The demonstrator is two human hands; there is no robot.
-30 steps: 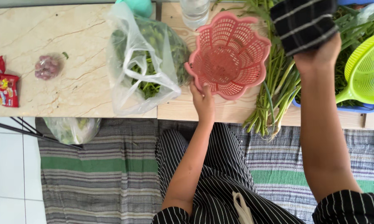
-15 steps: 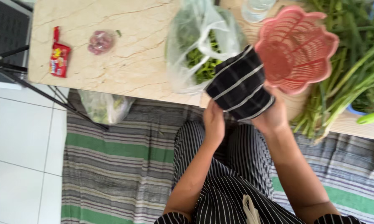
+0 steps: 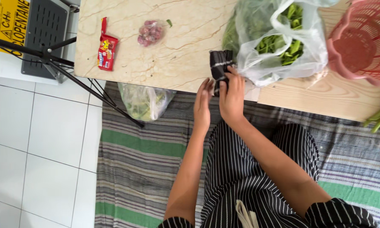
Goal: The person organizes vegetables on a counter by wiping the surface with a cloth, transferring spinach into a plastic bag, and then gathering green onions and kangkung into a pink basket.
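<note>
A folded black cloth with white stripes (image 3: 219, 64) lies on the marble tabletop (image 3: 177, 55) near its front edge, just left of a clear plastic bag of green leafy vegetables (image 3: 282, 42). My right hand (image 3: 232, 96) holds the cloth's near end with fingers curled on it. My left hand (image 3: 203, 104) is beside it at the table edge, fingers straight and apart, holding nothing.
A pink plastic basket (image 3: 358, 42) stands at the right on a wooden board (image 3: 325, 99). A red snack packet (image 3: 106, 45) and a small bag of shallots (image 3: 150, 33) lie at the left. On the striped mat (image 3: 147, 147) sits another bag (image 3: 145, 101). Black stand legs (image 3: 71, 71) cross at the left.
The striped cloth has come down from in front of the pink basket to the table edge left of the vegetable bag. My left hand has opened beside it.
</note>
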